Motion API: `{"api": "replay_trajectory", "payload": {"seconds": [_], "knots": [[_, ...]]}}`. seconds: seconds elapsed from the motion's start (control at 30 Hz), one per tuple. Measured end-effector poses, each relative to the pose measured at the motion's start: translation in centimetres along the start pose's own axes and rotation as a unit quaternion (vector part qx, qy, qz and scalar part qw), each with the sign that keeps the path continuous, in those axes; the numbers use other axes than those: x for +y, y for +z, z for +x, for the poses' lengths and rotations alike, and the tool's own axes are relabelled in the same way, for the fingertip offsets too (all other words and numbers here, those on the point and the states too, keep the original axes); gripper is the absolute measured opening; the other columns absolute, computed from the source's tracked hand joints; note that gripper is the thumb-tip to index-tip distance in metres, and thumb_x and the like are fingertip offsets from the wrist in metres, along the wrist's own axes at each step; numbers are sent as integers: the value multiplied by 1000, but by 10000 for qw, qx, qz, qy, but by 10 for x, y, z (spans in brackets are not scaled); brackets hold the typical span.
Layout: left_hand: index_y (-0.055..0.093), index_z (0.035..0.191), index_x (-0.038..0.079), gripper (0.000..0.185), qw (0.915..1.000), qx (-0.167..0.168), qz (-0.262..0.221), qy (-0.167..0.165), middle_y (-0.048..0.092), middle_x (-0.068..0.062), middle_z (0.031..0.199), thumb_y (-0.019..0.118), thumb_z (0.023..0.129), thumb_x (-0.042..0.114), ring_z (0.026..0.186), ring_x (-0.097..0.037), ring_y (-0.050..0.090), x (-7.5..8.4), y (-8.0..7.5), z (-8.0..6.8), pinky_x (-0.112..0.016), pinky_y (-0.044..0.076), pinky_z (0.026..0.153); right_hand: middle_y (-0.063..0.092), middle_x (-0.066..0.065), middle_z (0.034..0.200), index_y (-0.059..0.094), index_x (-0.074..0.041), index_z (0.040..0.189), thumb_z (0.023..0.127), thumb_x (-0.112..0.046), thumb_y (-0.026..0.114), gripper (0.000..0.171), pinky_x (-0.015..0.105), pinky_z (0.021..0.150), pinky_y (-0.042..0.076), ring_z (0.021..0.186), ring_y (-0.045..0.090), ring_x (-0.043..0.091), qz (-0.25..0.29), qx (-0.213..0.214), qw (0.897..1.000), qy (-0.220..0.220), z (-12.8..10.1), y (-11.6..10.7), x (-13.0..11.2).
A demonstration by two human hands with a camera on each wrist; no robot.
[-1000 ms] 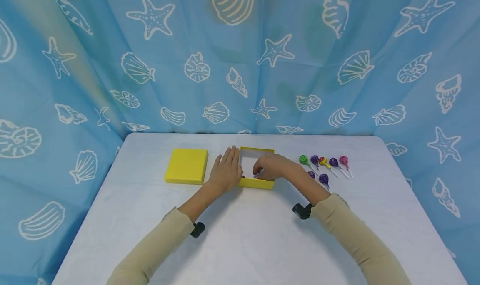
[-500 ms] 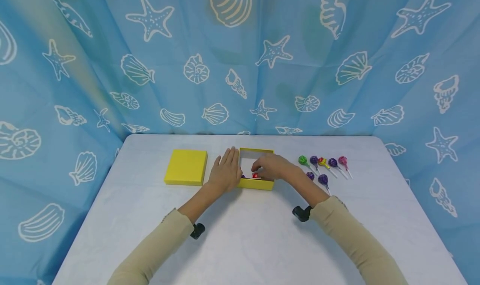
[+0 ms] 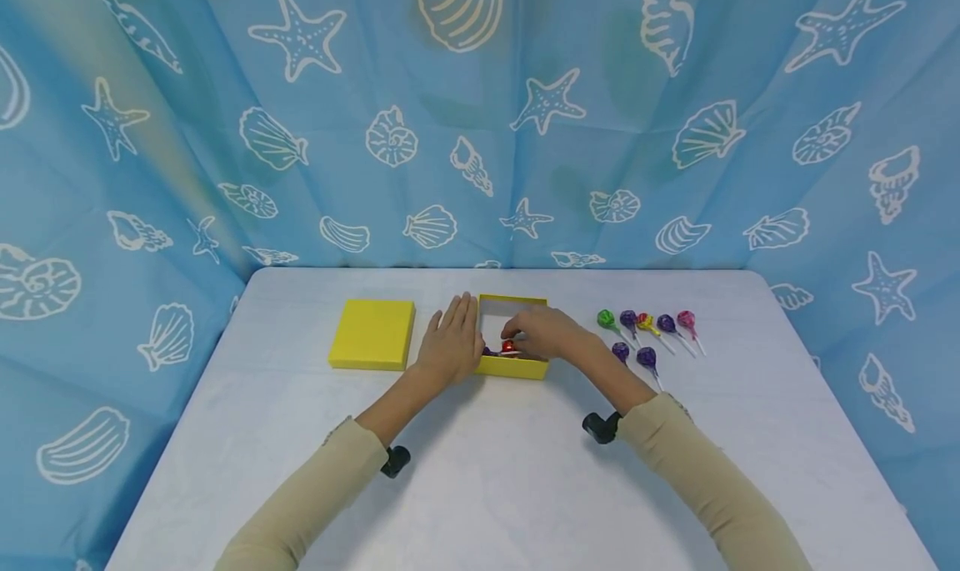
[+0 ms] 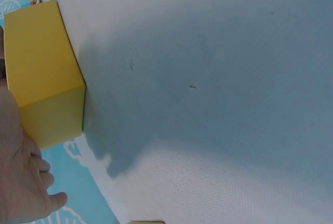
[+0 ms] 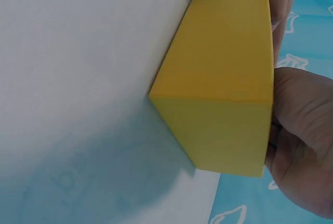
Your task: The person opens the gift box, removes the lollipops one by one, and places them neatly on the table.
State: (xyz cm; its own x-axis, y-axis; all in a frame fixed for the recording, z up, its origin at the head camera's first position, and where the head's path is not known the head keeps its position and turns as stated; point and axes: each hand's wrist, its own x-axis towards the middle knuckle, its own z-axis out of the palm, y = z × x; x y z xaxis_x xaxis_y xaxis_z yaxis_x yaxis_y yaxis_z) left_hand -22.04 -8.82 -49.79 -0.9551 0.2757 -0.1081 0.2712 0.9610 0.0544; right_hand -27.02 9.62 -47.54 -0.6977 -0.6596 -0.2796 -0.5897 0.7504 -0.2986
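An open yellow box with a white inside stands near the back middle of the table. In it, along the near wall, lie a red lollipop with a white stick and a dark purple lollipop. My left hand rests flat along the box's left side, fingers straight and together. My right hand reaches over the right wall with bent fingers, fingertips right at the red lollipop. The box wall hides those fingertips in the right wrist view, and I cannot tell whether they grip the lollipop.
A yellow lid lies left of my left hand. Right of the box, several wrapped lollipops, among them a green one and a pink one, lie on the white table. A blue shell-print curtain hangs behind.
The red lollipop has shifted slightly up and left inside the box, and more of it shows. My right fingertips have moved slightly left. My left hand stays against the box.
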Motion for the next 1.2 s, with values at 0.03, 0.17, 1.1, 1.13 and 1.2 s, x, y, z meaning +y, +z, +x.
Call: {"api": "replay_trajectory", "payload": {"seconds": [0.03,0.17,1.1,1.13,1.2], "knots": [[10,159,2,65,10000,1,15,-4,10,-12,166,32,108,34,152,-26,8,0,0,0,-47,14,120,73,0,108,76,-12,118,94,-15,70,24,37,94,52,100,64,19,-13,-1,10000,2,0,0,0],[10,160,2,65,9999,-4,98,-26,11,-12,166,32,107,34,152,-25,8,0,0,0,-47,15,119,72,0,108,75,-13,119,91,-17,75,29,36,93,52,98,63,18,-30,-114,9999,14,1,0,-1],[12,159,1,64,9999,77,55,64,12,-12,166,31,107,33,152,-26,10,-1,0,0,-47,17,119,72,0,92,75,-8,114,91,-22,76,27,32,82,55,81,62,15,-115,754,9962,432,11,10,0],[12,159,2,64,10000,66,45,54,12,-12,166,31,107,33,152,-26,10,-1,0,0,-47,17,119,72,0,94,74,-8,115,91,-20,76,27,33,85,55,84,62,16,39,832,9954,468,11,11,1],[12,160,2,64,10000,60,29,46,12,-12,166,31,107,33,152,-25,10,-1,-1,0,-47,17,119,72,2,97,74,-7,115,91,-16,75,26,34,88,54,88,64,18,361,992,9932,480,11,10,2]]}}
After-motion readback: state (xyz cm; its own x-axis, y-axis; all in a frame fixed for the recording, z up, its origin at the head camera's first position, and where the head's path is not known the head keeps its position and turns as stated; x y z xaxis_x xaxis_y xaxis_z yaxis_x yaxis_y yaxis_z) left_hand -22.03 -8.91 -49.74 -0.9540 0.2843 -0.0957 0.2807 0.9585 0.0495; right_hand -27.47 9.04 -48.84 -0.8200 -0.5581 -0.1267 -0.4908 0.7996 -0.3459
